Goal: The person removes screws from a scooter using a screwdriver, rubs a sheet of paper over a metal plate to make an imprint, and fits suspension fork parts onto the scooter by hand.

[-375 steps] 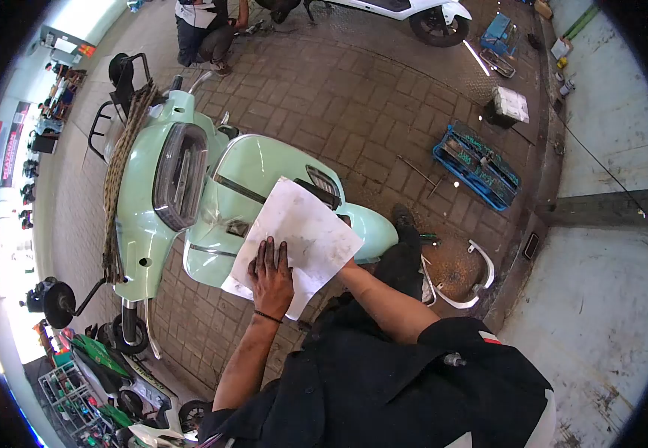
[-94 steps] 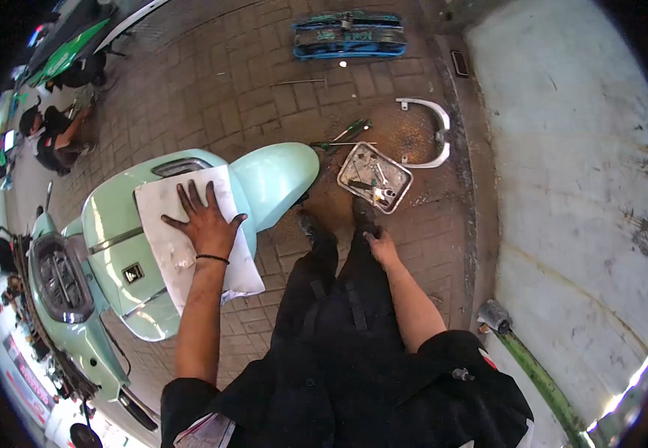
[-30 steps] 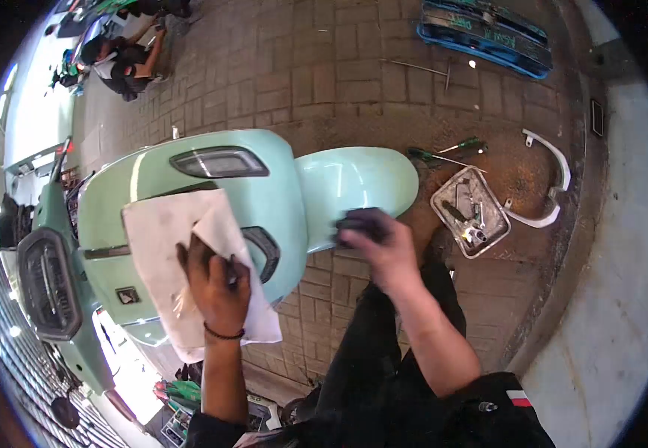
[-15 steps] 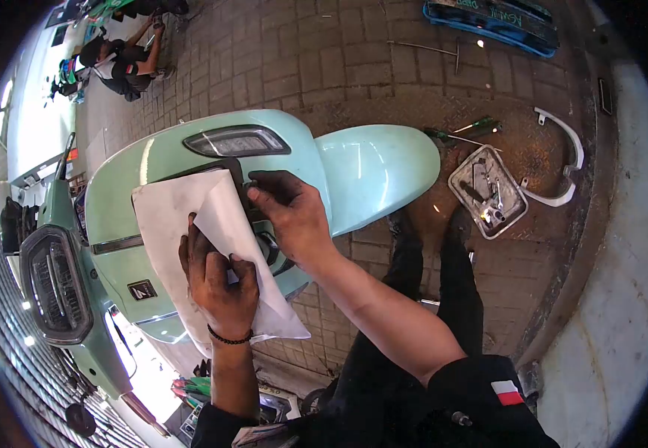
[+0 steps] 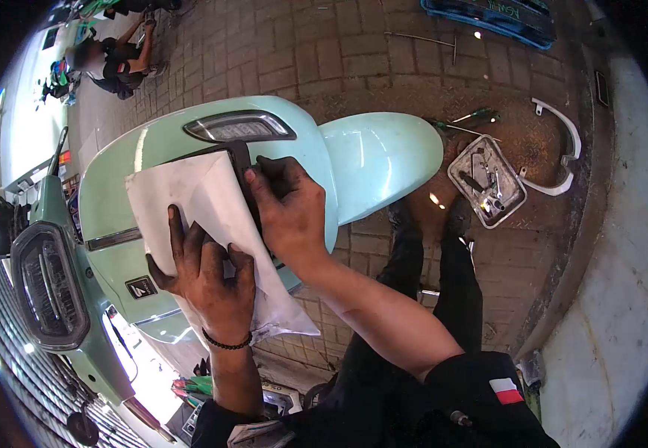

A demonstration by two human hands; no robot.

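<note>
A white sheet (image 5: 212, 198), creased and smudged, lies over the front panel of a mint-green scooter (image 5: 126, 153). My left hand (image 5: 212, 280) rests on it with fingers spread, pressing against the surface. Beneath the sheet's upper and right edges shows a dark frame (image 5: 240, 153). At that frame's right edge my right hand (image 5: 294, 213) has its thumb and fingers pinched together; what lies between them is hidden. The scooter's pale green front fender (image 5: 380, 168) extends to the right, and a lamp (image 5: 242, 125) sits above the sheet.
A metal tray (image 5: 488, 181) of tools stands on the floor at right, near screwdrivers (image 5: 473, 116) and a curved white part (image 5: 574, 142). A blue crate (image 5: 492, 22) and a T-handle tool (image 5: 421, 39) lie farther up. Another person (image 5: 119, 63) crouches at upper left.
My left hand has spread its fingers wider and shifted slightly left on the sheet. My right hand's fingertips have moved up a little along the dark frame's edge.
</note>
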